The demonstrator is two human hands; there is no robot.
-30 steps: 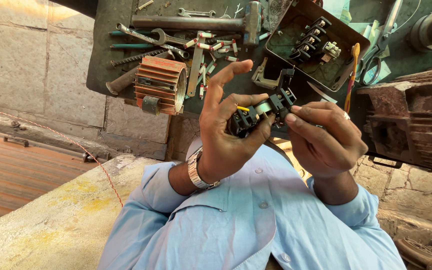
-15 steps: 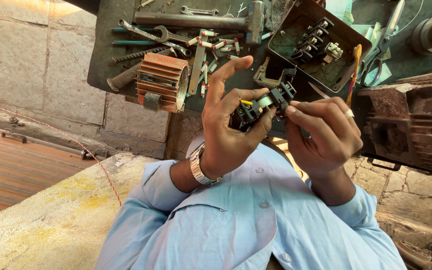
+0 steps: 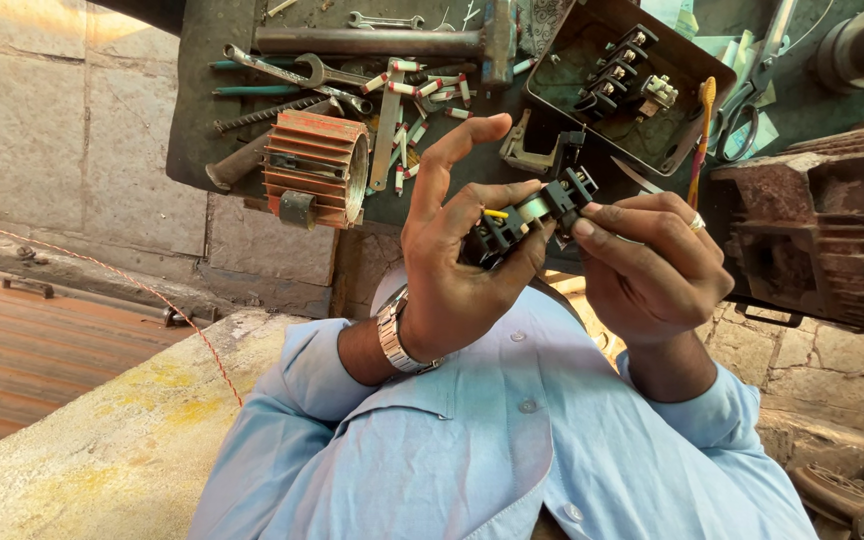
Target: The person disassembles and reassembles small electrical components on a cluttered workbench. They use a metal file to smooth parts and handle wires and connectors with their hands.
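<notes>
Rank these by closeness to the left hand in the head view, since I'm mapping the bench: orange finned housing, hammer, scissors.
From the left hand:
1. Orange finned housing, just beside it on the bench.
2. Hammer, along the bench's far edge.
3. Scissors, beyond the right hand.

In my hands, a black terminal block (image 3: 530, 212) with a yellow tip and pale grey band. At ten o'clock, a rust-orange finned housing (image 3: 314, 168) beside red-and-white sleeves (image 3: 414, 82). My shirt (image 3: 512, 450) is light blue; the wristwatch (image 3: 393, 335) perhaps silver.
</notes>
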